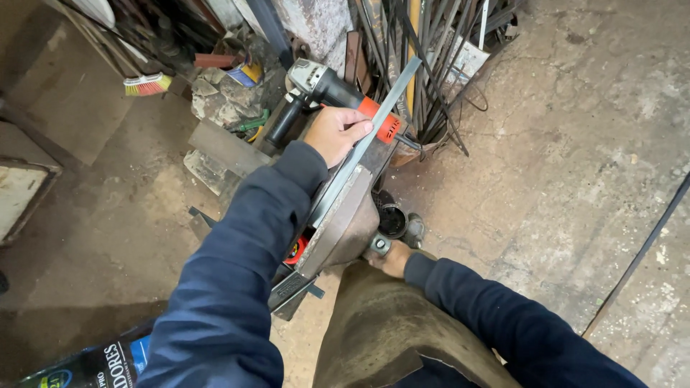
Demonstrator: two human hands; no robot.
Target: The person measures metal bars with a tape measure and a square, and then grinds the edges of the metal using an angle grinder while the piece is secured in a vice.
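A person in dark blue sleeves is looking down at a cluttered workshop floor [575,129] of stained concrete. At far left, a small brush [146,84] with red, yellow and green bristles is lying near a pile of scrap and stones. Just right of it, an angle grinder [327,90] with a grey head, black side handle and orange body is resting on top of a metal work stand [338,223].

The left hand [336,133] is reaching forward over the stand, its fingers curling down and pressing on a long flat steel bar [366,140]. The bar is running diagonally from the lower left up to the upper right, lying along the top edge of the stand and passing just beside the grinder's orange body. The hand is holding the bar down rather than wrapping fully around it.

Further right and lower, the right hand [392,259] is closing around a round metal fitting [381,244] at the side of the stand, next to a dark cup-shaped part [393,220]. Its fingers are mostly hidden beneath the stand.

Behind the stand, a bundle of thin metal rods [424,65] is leaning against the wall. At the far right, a dark thin rod [640,251] is slanting across the floor.
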